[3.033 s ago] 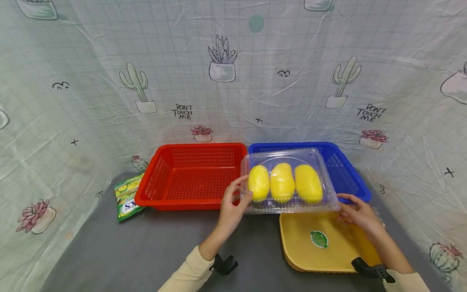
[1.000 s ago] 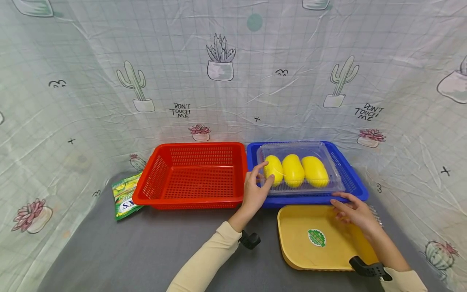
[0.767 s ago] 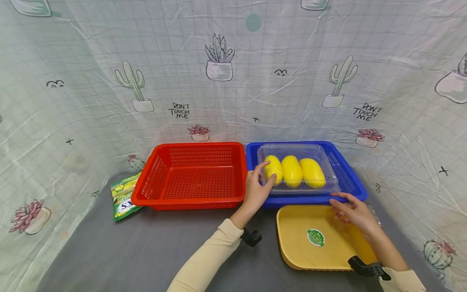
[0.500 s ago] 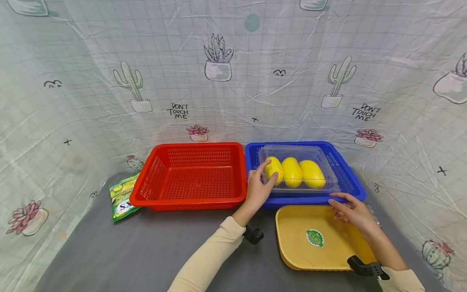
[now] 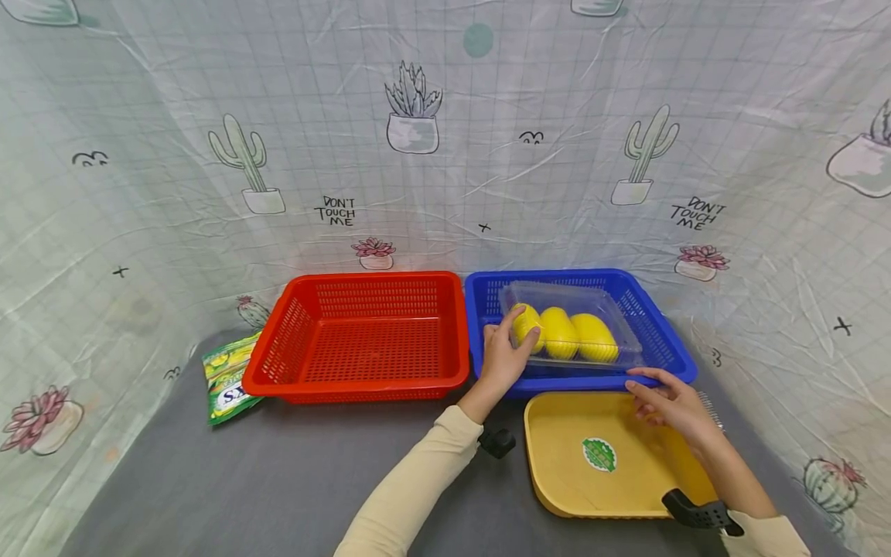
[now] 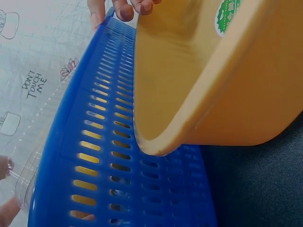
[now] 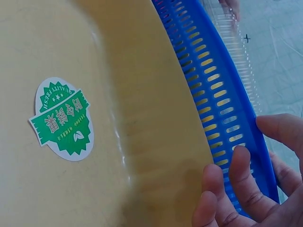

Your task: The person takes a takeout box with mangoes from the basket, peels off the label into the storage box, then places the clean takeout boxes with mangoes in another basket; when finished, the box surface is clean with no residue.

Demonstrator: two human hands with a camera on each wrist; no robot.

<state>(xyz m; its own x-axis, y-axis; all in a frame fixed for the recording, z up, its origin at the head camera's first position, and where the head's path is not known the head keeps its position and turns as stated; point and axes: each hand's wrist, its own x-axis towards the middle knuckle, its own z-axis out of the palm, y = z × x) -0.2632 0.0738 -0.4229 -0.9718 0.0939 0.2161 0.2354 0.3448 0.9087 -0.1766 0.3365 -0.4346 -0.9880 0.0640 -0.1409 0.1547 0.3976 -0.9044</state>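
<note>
A clear plastic clamshell container with three yellow mango-like fruits sits tilted inside the blue basket. My left hand grips the container's left side, thumb in front and fingers behind. In the left wrist view, only fingertips of that hand show at the container's edge. My right hand pinches the blue basket's front rim near its right corner. The right wrist view shows thumb and index finger on either side of that rim. Just in front lies the yellow tray with a green sticker, under my right hand.
To the left, a red basket stands side by side with the blue one. A green and yellow packet lies partly behind the red basket's left end. Something with a ribbed edge shows beyond my right hand. A patterned cloth hangs behind.
My left hand has carried the container back and down into the blue basket, then shifted it slightly rightward and lower. The right hand has stayed at the basket's rim.
</note>
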